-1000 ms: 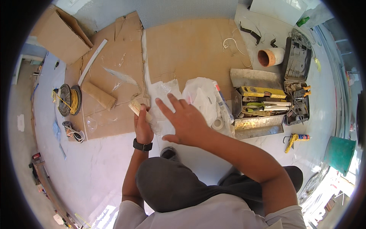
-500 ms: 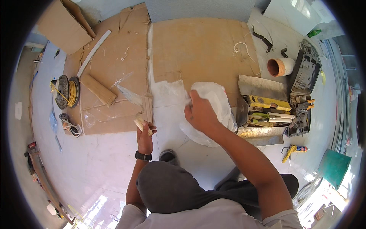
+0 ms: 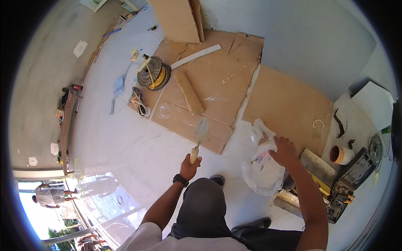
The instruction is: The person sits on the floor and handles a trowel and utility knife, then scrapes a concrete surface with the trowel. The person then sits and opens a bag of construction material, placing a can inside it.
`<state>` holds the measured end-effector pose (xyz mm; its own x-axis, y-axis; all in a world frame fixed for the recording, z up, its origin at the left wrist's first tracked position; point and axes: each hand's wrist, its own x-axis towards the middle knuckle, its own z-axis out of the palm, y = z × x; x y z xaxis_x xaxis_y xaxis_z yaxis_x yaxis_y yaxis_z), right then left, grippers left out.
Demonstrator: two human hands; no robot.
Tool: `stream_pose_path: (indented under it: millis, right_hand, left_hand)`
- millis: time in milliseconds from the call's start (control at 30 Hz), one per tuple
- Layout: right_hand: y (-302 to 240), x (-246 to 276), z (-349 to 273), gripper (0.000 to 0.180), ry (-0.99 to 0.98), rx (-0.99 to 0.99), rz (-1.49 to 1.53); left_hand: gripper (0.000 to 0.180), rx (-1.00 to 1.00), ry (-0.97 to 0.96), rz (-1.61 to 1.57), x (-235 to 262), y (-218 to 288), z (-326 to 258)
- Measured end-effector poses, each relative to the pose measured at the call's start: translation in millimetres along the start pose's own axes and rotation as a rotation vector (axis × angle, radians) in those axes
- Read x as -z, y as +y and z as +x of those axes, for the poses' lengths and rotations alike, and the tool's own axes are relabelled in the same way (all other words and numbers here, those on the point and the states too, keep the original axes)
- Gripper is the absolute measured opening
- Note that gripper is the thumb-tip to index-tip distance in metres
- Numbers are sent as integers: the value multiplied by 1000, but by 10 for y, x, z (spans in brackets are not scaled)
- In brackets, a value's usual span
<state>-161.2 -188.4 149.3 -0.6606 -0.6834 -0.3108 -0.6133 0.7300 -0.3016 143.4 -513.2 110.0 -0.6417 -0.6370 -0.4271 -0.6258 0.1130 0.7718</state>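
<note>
My left hand (image 3: 190, 166), with a black watch on its wrist, is closed round the pale handle of a trowel (image 3: 202, 130). The grey blade points away from me, over the edge of the cardboard sheet (image 3: 238, 71). A white, partly see-through plastic bag (image 3: 264, 171) stands on the floor to the right. My right hand (image 3: 287, 152) is at the bag's upper right side, thumb and fingers apart. The bag's top sticks up to the left of that hand. What lies inside the bag cannot be made out clearly.
A toolbox with a yellow level (image 3: 320, 184) stands right of the bag, partly behind my right forearm. Beyond it are a clay-coloured pipe piece (image 3: 341, 155) and a black case (image 3: 358, 169). A cable reel (image 3: 154, 74) and a wooden block (image 3: 188, 93) lie ahead left. People stand outside, lower left.
The view has turned left. The trowel now points forward, its blade in plain sight. My right hand has gone from a pinch at the bag's top to spread fingers at its right side.
</note>
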Motion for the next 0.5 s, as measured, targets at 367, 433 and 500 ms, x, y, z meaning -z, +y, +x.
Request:
stream_pose_path:
  millis: [367,433,500]
  right_hand:
    - [328,1861,-3180,53,-576,-496,-55]
    - [86,2126,-3716,56,-725,-430,-109]
    - [-122,2439,-4043,62,-869,-296,-115]
  left_hand:
    - [50,933,59,332,2316,312,-2210]
    - [52,961,120,265,2616,515,-2690]
    - [57,908,79,282,2883,845,-3078]
